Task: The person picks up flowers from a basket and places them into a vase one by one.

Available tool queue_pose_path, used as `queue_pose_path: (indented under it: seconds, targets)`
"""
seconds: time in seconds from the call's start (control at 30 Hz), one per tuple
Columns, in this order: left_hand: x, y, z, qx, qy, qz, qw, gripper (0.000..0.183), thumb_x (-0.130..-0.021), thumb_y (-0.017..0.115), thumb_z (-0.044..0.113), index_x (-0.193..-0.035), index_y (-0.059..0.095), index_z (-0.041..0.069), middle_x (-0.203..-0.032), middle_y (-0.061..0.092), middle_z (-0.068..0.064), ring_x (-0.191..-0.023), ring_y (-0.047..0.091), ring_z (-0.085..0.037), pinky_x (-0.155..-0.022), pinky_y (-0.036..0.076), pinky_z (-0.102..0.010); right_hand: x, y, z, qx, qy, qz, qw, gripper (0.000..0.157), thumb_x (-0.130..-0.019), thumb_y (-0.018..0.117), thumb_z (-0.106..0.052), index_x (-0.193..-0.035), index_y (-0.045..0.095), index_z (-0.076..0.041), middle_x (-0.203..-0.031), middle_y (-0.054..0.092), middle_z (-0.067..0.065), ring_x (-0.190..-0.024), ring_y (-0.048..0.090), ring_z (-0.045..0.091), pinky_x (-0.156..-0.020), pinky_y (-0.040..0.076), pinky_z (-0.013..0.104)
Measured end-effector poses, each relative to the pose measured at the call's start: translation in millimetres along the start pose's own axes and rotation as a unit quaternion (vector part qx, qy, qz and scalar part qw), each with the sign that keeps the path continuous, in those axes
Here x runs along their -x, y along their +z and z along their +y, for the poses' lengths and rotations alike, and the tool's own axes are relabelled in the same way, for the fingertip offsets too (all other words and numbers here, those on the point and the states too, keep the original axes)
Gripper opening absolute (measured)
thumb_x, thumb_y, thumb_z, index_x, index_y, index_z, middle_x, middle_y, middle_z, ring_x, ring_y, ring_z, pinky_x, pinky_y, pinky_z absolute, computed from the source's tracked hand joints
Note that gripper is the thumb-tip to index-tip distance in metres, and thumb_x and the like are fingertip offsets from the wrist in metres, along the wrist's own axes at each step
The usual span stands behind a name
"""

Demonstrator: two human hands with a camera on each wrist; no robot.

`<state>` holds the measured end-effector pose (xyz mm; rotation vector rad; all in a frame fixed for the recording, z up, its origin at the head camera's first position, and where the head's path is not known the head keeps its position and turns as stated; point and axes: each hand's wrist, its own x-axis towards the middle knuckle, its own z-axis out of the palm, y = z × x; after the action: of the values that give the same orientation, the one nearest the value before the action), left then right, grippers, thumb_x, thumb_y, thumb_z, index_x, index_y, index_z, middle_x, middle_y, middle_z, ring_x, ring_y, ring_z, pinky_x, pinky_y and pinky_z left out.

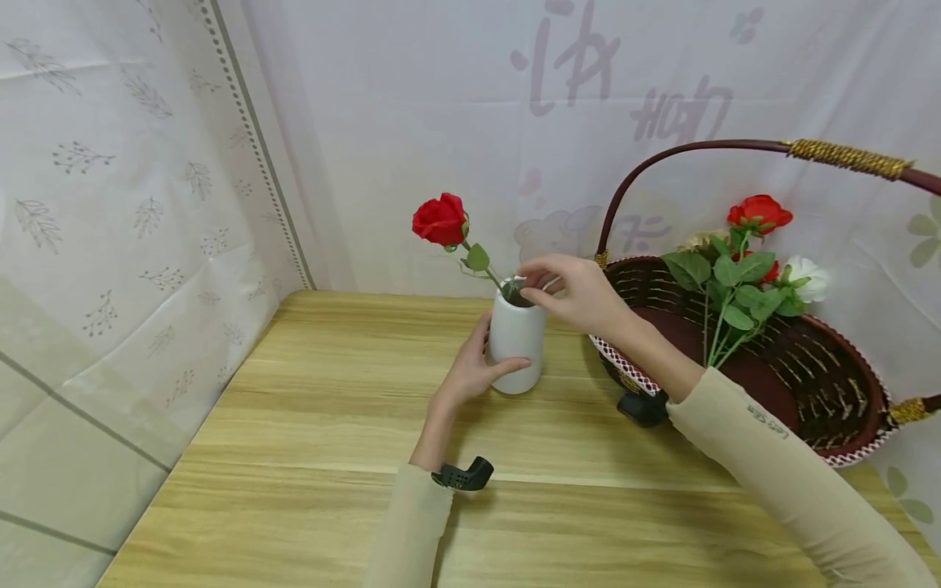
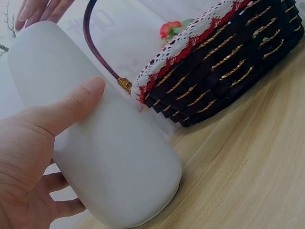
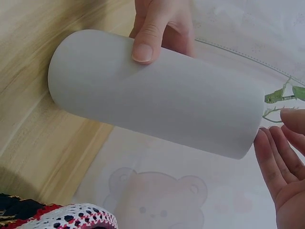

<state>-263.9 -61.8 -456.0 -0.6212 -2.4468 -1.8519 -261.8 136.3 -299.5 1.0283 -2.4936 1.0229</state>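
A white vase point(image 1: 517, 347) stands on the wooden table. My left hand point(image 1: 470, 367) grips its side, the thumb point(image 2: 78, 105) across the front and the fingers behind. A red rose point(image 1: 441, 220) with green leaves leans out of the mouth toward the left. At the rim, my right hand point(image 1: 577, 294) has loosely bent fingers, with a gap between thumb and fingertips. In the right wrist view, the right fingertips point(image 3: 262, 136) are right at the rim, beside a thin green sprig point(image 3: 272, 114). The stem's lower end is hidden inside the vase.
A dark woven basket point(image 1: 831, 400) with white and red lace trim and a tall handle point(image 1: 698, 147) stands to the right. Inside lie red flowers point(image 1: 760, 214), a white flower point(image 1: 807, 278) and leafy stems. Patterned white curtains point(image 1: 412, 98) hang behind and at left.
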Motion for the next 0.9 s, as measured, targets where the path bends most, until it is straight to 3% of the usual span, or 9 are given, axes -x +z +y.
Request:
queue_pose_path:
  seconds: [0.3, 0.9]
  targets:
    - [0.2, 0.3, 1.1, -0.005, 0.005, -0.001, 1.0000, 0.095, -0.084, 0.085, 0.031, -0.157, 0.026, 0.031, -0.146, 0.048, 0.000, -0.130, 0.050, -0.022, -0.107, 0.042, -0.049, 8, -5.4, 1, -0.004, 0.004, 0.008, 1.000, 0.025, -0.092, 0.075, -0.009, -0.115, 0.070, 0.001, -0.099, 0.072, 0.010, -0.091, 0.069, 0.023, -0.078, 0.059, 0.041]
    - [0.5, 0.3, -0.2, -0.005, 0.003, 0.003, 1.0000, 0.095, -0.083, 0.086, 0.032, -0.156, 0.026, 0.036, -0.144, 0.047, 0.005, -0.129, 0.050, -0.018, -0.107, 0.042, -0.046, 25, -14.0, 11, 0.019, 0.012, 0.008, 1.000, 0.023, -0.094, 0.073, -0.011, -0.115, 0.070, -0.002, -0.102, 0.070, 0.007, -0.091, 0.068, 0.020, -0.077, 0.059, 0.039]
